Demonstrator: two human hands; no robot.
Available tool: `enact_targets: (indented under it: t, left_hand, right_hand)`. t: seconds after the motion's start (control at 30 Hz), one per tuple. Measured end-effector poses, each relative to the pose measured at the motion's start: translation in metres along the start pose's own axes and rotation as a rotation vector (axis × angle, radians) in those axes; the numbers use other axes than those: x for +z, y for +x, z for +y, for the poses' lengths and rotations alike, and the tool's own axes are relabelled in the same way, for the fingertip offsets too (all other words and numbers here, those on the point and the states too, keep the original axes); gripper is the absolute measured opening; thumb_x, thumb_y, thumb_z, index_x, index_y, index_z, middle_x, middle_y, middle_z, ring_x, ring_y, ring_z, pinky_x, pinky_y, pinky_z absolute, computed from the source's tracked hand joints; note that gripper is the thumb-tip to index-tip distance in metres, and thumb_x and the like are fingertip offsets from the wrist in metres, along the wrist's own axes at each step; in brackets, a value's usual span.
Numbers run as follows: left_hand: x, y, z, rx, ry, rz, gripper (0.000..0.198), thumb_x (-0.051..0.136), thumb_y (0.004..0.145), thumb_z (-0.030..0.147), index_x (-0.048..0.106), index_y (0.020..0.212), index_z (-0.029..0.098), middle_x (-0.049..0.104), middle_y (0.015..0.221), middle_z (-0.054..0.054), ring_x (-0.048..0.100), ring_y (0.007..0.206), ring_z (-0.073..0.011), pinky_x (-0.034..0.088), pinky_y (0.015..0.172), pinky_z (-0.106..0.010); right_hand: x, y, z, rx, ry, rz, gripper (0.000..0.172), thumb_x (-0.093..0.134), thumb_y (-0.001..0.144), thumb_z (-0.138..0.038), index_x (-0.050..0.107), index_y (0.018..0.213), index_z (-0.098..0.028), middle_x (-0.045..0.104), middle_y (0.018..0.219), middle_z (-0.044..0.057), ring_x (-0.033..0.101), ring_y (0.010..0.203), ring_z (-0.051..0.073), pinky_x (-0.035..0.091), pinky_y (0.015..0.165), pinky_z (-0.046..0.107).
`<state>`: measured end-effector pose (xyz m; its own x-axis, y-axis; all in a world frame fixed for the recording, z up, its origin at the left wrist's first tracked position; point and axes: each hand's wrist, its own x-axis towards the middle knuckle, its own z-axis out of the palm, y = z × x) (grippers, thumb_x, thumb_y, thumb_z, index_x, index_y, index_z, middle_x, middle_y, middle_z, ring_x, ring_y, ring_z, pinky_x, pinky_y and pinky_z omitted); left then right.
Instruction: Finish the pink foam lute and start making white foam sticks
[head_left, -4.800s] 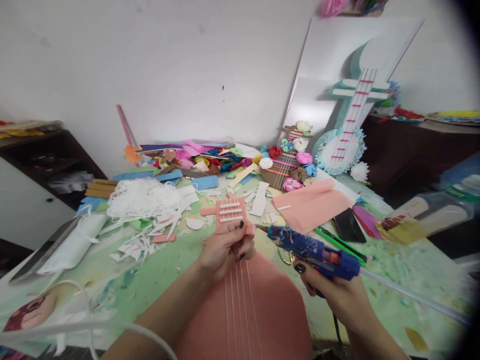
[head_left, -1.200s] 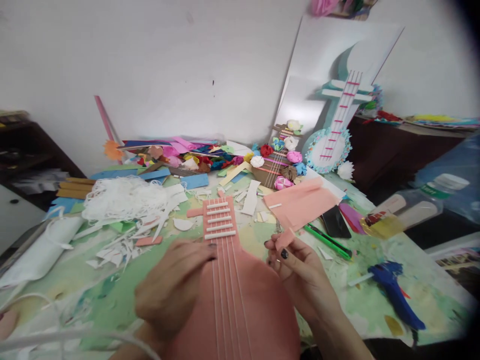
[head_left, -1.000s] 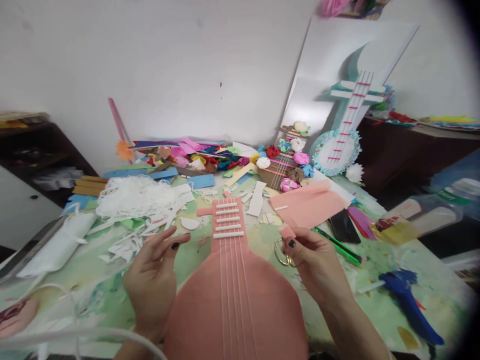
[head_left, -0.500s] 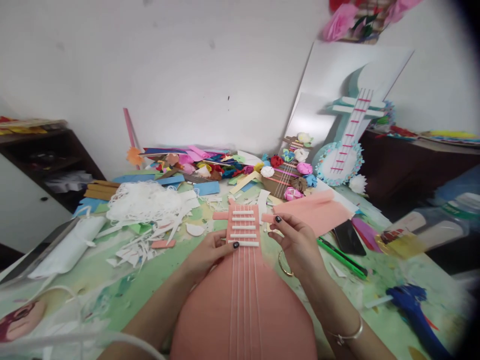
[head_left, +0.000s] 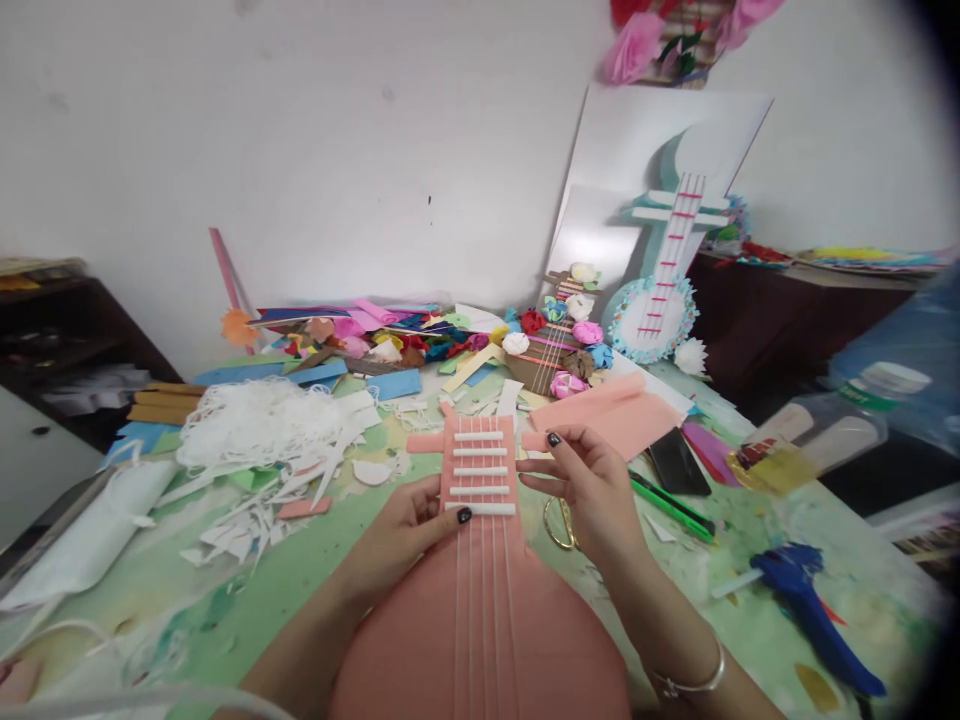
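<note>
A salmon-pink foam guitar (head_left: 480, 620) lies in front of me, neck pointing away, with white strings and white fret strips (head_left: 480, 470). My left hand (head_left: 405, 535) grips the left edge of the neck, thumb on the lowest fret strip. My right hand (head_left: 589, 480) pinches a small pink foam peg (head_left: 534, 441) and holds it against the right edge of the neck. A matching peg (head_left: 424, 442) sticks out from the left edge.
Gold-handled scissors (head_left: 559, 522) lie under my right wrist. A blue glue gun (head_left: 814, 615) rests at the right on the green table (head_left: 247, 570). Pink foam sheet (head_left: 611, 412), green pens (head_left: 671, 505), black phone (head_left: 675, 462), white scraps (head_left: 262, 420), coloured paper and flowers lie behind.
My right hand set down the glue gun, picked up the small pink peg and brought it to the neck's right edge. My left hand returned to the neck.
</note>
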<state>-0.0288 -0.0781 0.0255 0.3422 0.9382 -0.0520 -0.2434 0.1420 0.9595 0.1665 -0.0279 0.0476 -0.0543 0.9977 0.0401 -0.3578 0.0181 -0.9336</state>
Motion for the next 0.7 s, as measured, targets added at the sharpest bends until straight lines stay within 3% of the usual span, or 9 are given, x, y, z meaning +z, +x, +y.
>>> enact_targets:
  t: [0.23,0.7]
  left_hand:
    - [0.0019,-0.0009,0.0001,0.0,0.01,-0.005,0.037,0.062,0.083,0.028,0.06,0.118,0.016,0.068,0.108,-0.011,0.064,0.097,-0.0237,0.048,0.086,-0.036]
    - [0.0045,-0.0027,0.0026,0.004,0.036,0.001,0.038,0.063,0.082,0.029,0.061,0.118,0.017,0.067,0.109,-0.01,0.063,0.098,-0.0236,0.045,0.09,-0.037]
  right_hand:
    - [0.0011,-0.0023,0.0028,-0.012,0.0,0.021,0.03,0.07,0.075,-0.037,0.053,0.089,-0.017,0.055,0.088,0.0,0.07,0.065,0.021,0.06,0.059,0.033]
    - [0.0041,-0.0021,0.0009,-0.032,-0.018,0.028,0.028,0.07,0.075,-0.036,0.054,0.086,-0.016,0.056,0.084,0.0,0.07,0.063,0.019,0.059,0.057,0.031]
